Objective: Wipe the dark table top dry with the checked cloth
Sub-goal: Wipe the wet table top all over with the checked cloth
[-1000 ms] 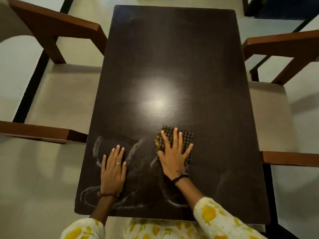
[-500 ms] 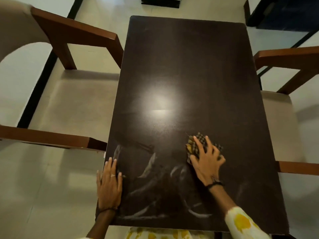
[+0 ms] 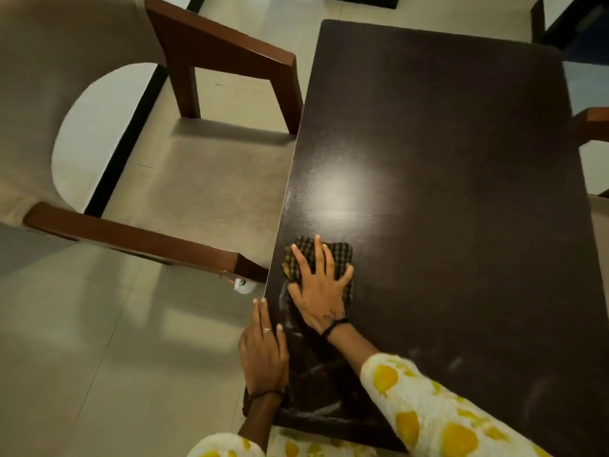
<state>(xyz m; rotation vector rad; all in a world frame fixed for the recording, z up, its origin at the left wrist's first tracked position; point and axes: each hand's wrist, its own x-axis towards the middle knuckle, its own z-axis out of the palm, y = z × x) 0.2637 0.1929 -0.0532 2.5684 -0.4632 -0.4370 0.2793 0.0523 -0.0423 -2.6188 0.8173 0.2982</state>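
The dark table top (image 3: 445,166) fills the right half of the view. A folded checked cloth (image 3: 341,253) lies near its left edge. My right hand (image 3: 319,288) presses flat on the cloth with fingers spread, covering most of it. My left hand (image 3: 263,351) rests flat on the table's near left edge, fingers together, holding nothing. Pale wet streaks (image 3: 316,367) show on the table between my two hands and near the front edge.
An armchair (image 3: 204,179) with brown wooden arms and a beige seat stands close against the table's left side. Another chair's arm (image 3: 593,122) shows at the right edge. The floor (image 3: 115,341) is pale tile.
My right hand has slid the cloth leftward across the table to near its left edge. The left hand has shifted onto the table's left edge. The view has swung left.
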